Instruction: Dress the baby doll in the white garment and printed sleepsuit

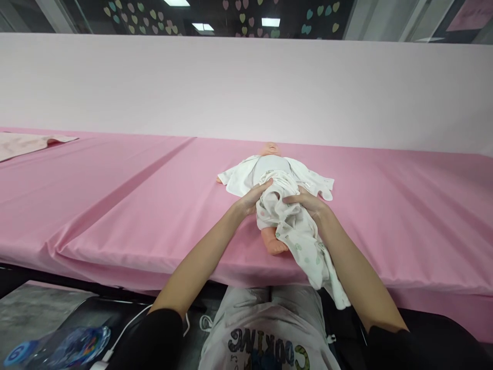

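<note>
A baby doll (275, 248) lies on its back on the pink-covered table, head toward the wall. It wears a white top (241, 176) with the sleeves spread to both sides. Over its lower body are bunched white baby pants (304, 237) with a pale green print; one bare foot shows, and an empty leg of cloth hangs over the table edge. My left hand (254, 197) grips the bunched cloth from the left side. On the other side my right hand (308, 200) is closed on the same cloth, thumb on top.
The pink table cover (134, 205) has folds and ends against a white wall (246, 87). A light pink cloth (26, 145) lies at the far left. Below the table edge, a plastic bottle (65, 347) and a white cable (129, 325) are at the lower left.
</note>
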Demonstrator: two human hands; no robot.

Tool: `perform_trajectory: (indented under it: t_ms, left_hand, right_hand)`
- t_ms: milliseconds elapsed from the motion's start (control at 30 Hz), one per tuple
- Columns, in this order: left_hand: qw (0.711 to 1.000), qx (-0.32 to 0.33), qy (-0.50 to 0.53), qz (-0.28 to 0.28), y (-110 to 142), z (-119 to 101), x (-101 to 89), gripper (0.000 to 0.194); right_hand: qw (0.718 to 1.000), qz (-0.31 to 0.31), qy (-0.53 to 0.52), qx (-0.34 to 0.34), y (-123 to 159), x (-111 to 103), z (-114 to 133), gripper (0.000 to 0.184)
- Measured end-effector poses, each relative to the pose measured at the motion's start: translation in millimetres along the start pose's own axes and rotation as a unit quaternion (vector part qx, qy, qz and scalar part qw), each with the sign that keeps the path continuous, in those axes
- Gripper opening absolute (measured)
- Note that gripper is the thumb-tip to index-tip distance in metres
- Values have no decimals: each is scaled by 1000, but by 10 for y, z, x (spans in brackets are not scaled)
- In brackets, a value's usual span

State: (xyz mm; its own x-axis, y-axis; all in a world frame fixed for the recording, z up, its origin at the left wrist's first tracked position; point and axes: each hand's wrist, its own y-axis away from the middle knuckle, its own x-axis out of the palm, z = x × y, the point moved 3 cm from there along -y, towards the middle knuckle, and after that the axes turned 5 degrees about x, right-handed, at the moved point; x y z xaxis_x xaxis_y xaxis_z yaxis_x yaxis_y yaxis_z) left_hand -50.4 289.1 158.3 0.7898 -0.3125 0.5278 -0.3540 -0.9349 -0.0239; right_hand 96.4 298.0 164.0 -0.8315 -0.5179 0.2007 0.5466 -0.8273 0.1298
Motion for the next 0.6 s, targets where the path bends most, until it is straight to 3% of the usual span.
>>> perform_trajectory:
  t_ms: [133,233,400,600]
  left_hand:
    - [999,-35,4,25,17,15,10,33]
    - [999,-43,8,25,7,19,7,32]
    - [998,-32,49,35,16,16,44,32]
    - [999,-11,27,46,47,10,37,18]
  right_hand:
    - [997,-30,-64,-29,-80,-26,-17,44]
    - [994,-15,-110,-12,-115,11,0,39]
    - [990,30,-132,31,-91,72,12,9]
    - [994,89,-62,24,-44,71,6,33]
